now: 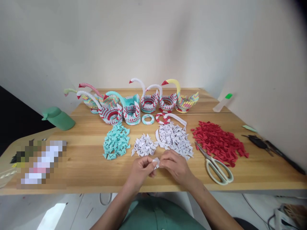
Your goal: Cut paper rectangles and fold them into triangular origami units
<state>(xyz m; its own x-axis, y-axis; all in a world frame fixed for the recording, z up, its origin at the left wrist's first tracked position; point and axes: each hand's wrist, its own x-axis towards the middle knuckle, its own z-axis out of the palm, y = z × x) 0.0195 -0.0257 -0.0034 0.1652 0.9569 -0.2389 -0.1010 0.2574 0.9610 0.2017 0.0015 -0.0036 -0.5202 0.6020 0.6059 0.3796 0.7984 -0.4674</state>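
Note:
Near the table's front edge, my left hand (144, 169) pinches a small white folded paper piece (156, 163) between thumb and fingers. My right hand (175, 166) is closed at the right side of that piece, its fingertips against it. Just beyond my hands lie a small pile of white paper pieces (144, 146) and a larger white pile (176, 139). Teal pieces (116, 142) are heaped to the left, red pieces (219, 140) to the right. A curved white strip (176, 119) rests behind the larger white pile.
Several paper swans (149, 102) stand at the back. A teal-and-white ring (148, 119) and a red-and-white ring (161, 118) lie before them. Open scissors (217, 169) lie at the right, with black tools (260, 142) farther right. A green bottle (59, 118) lies at the left.

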